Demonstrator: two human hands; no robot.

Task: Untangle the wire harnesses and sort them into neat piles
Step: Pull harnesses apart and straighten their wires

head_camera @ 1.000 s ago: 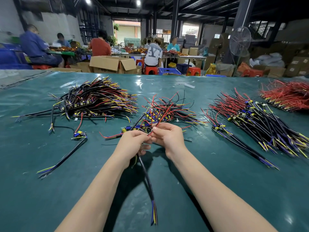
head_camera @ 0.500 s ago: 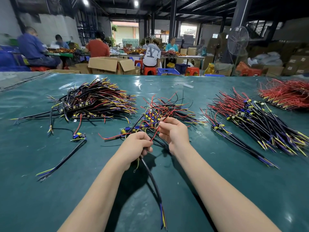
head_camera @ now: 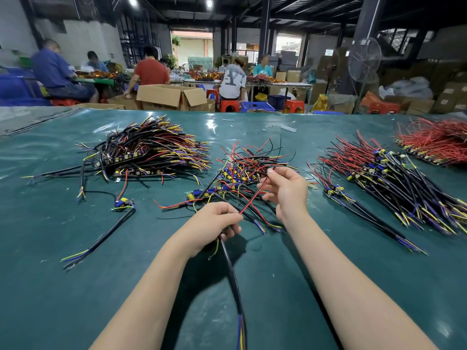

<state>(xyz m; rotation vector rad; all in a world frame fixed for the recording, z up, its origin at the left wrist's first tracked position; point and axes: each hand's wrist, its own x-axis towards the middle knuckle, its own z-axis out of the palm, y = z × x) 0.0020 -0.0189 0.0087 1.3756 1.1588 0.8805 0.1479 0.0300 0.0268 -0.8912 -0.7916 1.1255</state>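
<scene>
**One harness held apart from the tangle**

We held a single harness between both hands. Our left hand (head_camera: 214,223) was clenched round its black sheathed cable (head_camera: 233,281). The cable's free end trailed out of the fist and back toward us across the green table mat (head_camera: 75,299), ending in bared blue and yellow cores. From that same fist a thin red wire (head_camera: 254,195) rose slantwise to our right hand (head_camera: 286,192). The right hand pinched the wire's far end between thumb and fingertip, with the other fingers loosely spread.

We judged that the wire was stretched between the two grips so its run could be followed and lifted free of its neighbours. It passed over several black leads just beyond the fist, and we could not tell whether it touched them.

Directly beyond both grips lay the tangled heap (head_camera: 242,170). It was made of red, black and yellow strands looping every way, with small blue and yellow parts among them.

Outward of the left grip sat a large pile (head_camera: 151,152) with its wires mostly lying one way, which looked sorted to us. A lone harness (head_camera: 101,238) lay nearer, well apart from it. Outward of the right grip lay another combed pile (head_camera: 391,178), and past that a red-wired pile (head_camera: 437,142).
</scene>
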